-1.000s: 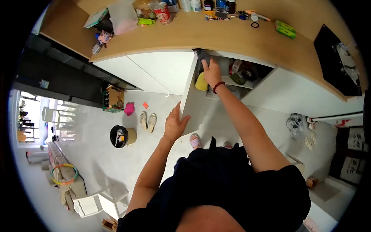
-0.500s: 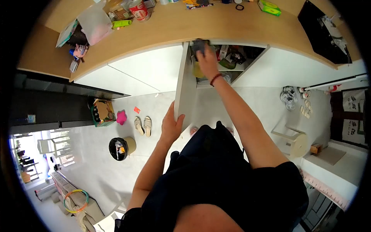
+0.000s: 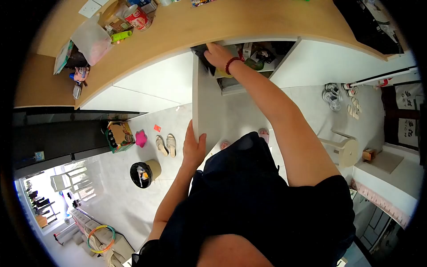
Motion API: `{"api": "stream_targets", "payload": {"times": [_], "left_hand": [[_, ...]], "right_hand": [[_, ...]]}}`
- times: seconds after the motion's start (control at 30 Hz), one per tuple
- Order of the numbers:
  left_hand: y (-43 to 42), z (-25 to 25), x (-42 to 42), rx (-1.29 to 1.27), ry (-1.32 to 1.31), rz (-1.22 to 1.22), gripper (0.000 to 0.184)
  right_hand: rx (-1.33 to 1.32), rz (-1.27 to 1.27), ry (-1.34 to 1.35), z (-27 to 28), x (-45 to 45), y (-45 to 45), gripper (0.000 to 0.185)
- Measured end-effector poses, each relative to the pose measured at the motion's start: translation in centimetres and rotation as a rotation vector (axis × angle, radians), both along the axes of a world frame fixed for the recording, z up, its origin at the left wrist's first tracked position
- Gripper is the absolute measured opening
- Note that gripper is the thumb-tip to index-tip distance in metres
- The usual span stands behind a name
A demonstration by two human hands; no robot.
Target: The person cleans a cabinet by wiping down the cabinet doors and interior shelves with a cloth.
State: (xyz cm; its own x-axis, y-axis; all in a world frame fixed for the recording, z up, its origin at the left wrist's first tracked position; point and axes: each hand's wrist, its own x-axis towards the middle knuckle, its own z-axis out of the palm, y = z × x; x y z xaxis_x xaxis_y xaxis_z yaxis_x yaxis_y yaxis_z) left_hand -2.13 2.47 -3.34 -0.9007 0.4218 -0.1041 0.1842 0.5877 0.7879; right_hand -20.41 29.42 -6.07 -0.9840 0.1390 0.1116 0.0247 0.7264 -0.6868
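Note:
A white cabinet door point(image 3: 209, 109) stands swung out toward me. My left hand point(image 3: 194, 147) grips its outer edge, with the thumb on the inner side and the fingers on the other. Up at the hinge end, under the countertop, my right hand point(image 3: 218, 57) is closed on a dark grey cloth point(image 3: 201, 51). The cloth lies against the top of the door near the cabinet frame; part of it is hidden by the hand. Beyond my wrist, the open cabinet point(image 3: 267, 66) shows small boxes and packets on a shelf.
A wooden countertop point(image 3: 249, 20) runs across the top, bearing a red-and-white can point(image 3: 138, 18) and a translucent bag point(image 3: 91, 42). On the floor are beige slippers point(image 3: 171, 144), a lined trash bin point(image 3: 153, 169), a cardboard box point(image 3: 119, 135) and a pale stool point(image 3: 347, 151).
My right hand has moved left with the cloth, from the cabinet opening to the door's hinge end. The left hand keeps its grip on the door. The view has shifted slightly.

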Motion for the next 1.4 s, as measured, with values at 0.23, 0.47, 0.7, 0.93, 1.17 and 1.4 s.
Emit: {"api": "stream_targets", "payload": {"times": [0.23, 0.47, 0.7, 0.93, 1.17, 1.4], "left_hand": [[0.3, 0.4, 0.0, -0.056, 0.175, 0.012, 0.051], [0.9, 0.6, 0.7, -0.116, 0.157, 0.05, 0.053], [3.5, 0.2, 2.4, -0.033, 0.056, 0.106, 0.055], [5.8, -0.6, 4.2, 0.028, -0.012, 0.185, 0.057], [7.1, -1.0, 4.6, 0.108, 0.089, 0.167, 0.061], [8.2, -0.6, 5.0, 0.258, -0.068, 0.224, 0.059]], "right_hand": [[0.384, 0.013, 0.037, -1.4, 3.9, 5.5, 0.05], [0.339, -0.32, 0.223, -1.2, 9.3, 11.0, 0.034], [0.195, 0.029, 0.409, -3.1, 1.0, 0.0, 0.04], [0.465, 0.103, 0.13, 0.6, 6.2, 7.6, 0.047], [0.5, -0.325, -0.016, 1.5, 13.5, 18.2, 0.049], [0.262, -0.198, 0.188, -0.7, 8.6, 8.8, 0.045]]}}
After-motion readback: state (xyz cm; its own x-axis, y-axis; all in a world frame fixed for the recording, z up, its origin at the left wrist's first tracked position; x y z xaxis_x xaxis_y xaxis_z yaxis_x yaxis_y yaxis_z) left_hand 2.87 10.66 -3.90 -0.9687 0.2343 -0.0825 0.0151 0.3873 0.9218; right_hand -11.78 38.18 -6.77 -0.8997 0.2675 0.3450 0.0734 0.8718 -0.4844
